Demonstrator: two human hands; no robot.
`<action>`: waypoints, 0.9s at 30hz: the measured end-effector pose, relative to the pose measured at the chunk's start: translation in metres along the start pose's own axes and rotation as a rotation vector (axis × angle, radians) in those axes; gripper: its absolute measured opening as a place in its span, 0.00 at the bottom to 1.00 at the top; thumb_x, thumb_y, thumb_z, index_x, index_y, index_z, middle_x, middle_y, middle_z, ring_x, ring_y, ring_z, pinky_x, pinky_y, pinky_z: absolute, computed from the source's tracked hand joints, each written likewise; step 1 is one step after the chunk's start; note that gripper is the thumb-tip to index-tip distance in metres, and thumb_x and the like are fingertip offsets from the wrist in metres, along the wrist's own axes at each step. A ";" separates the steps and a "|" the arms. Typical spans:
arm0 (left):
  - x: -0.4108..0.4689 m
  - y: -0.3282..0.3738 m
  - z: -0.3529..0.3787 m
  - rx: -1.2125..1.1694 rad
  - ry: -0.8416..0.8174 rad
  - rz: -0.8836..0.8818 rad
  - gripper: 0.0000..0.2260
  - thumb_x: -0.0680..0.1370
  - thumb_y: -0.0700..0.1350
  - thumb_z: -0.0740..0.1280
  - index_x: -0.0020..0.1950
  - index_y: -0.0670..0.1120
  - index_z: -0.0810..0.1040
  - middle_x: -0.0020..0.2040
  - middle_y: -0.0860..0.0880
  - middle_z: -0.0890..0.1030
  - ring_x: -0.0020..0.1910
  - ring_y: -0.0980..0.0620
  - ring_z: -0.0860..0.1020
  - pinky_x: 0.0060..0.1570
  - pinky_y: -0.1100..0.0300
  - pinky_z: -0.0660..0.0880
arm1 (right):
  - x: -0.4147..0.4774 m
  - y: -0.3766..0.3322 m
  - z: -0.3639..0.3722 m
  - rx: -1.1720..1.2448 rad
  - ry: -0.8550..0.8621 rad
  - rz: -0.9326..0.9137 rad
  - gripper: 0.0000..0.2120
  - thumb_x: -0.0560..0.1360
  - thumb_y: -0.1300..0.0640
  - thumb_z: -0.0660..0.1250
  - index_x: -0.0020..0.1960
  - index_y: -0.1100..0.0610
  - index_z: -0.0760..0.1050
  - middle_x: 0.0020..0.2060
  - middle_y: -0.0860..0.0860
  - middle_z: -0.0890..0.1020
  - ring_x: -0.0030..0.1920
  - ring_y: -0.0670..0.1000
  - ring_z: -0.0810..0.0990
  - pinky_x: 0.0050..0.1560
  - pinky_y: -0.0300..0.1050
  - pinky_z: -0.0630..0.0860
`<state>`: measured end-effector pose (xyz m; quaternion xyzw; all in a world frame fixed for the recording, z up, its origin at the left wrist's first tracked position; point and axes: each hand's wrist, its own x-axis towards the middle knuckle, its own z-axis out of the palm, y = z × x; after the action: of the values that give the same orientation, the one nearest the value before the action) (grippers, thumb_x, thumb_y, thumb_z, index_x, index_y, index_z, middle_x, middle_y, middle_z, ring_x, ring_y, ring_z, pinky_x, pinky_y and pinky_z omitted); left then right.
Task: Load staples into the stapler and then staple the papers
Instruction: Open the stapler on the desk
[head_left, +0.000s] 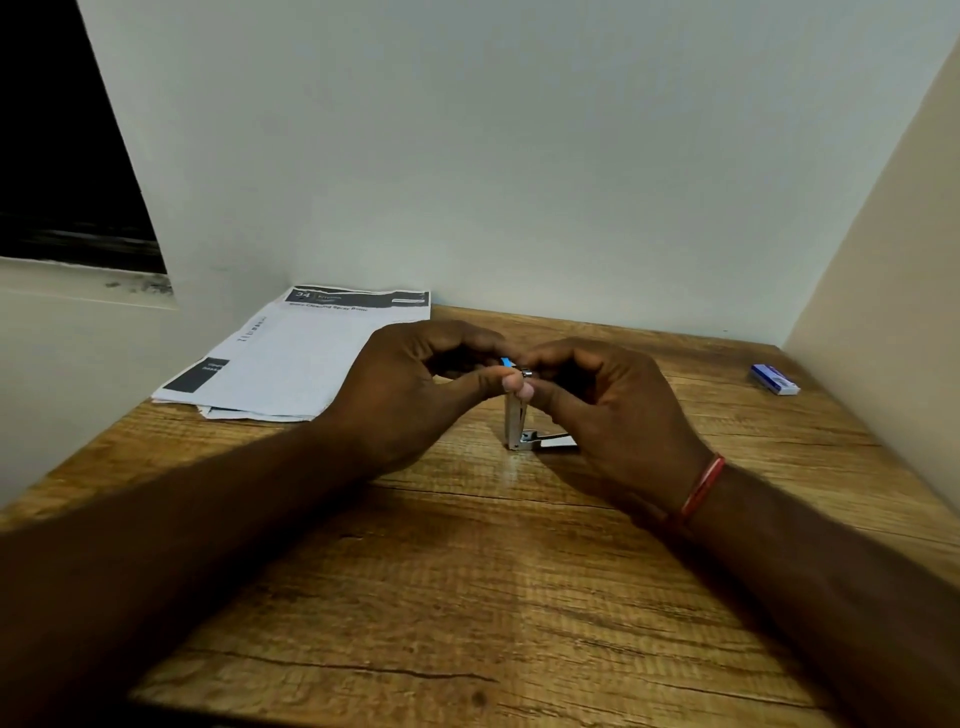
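A small metal stapler with a blue top stands swung open on the wooden table, one arm upright and its base flat on the wood. My left hand pinches the top of the upright arm from the left. My right hand pinches the same spot from the right, with a small metal piece at its fingertips; whether this is a staple strip I cannot tell. A stack of printed papers lies at the table's back left. A blue staple box rests at the right.
White walls close the table in at the back and on the right. A dark window opening is at the upper left. A red thread band circles my right wrist.
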<state>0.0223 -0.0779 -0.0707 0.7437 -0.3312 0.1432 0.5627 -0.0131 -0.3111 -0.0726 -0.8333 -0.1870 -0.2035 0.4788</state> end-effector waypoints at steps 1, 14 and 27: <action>0.000 0.000 0.000 0.003 0.006 -0.001 0.10 0.75 0.51 0.85 0.55 0.58 0.91 0.50 0.59 0.92 0.51 0.60 0.90 0.53 0.72 0.79 | 0.000 0.000 0.000 0.001 -0.007 0.006 0.07 0.80 0.49 0.80 0.57 0.48 0.89 0.50 0.42 0.91 0.51 0.46 0.90 0.50 0.44 0.86; 0.002 -0.010 0.005 0.006 0.017 -0.011 0.11 0.75 0.60 0.85 0.53 0.59 0.90 0.44 0.54 0.91 0.42 0.60 0.87 0.45 0.67 0.83 | -0.001 0.002 0.003 -0.033 -0.025 -0.007 0.04 0.86 0.56 0.72 0.55 0.49 0.85 0.48 0.46 0.89 0.49 0.51 0.88 0.48 0.54 0.88; 0.006 -0.022 -0.013 0.004 0.006 -0.120 0.11 0.72 0.48 0.88 0.47 0.52 0.89 0.43 0.50 0.90 0.38 0.59 0.82 0.40 0.67 0.80 | 0.005 0.026 -0.013 0.248 -0.003 0.161 0.06 0.88 0.64 0.66 0.59 0.58 0.81 0.46 0.57 0.85 0.45 0.54 0.86 0.50 0.52 0.86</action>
<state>0.0437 -0.0647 -0.0793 0.7630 -0.2840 0.1120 0.5698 0.0022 -0.3342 -0.0822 -0.7803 -0.1440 -0.1388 0.5926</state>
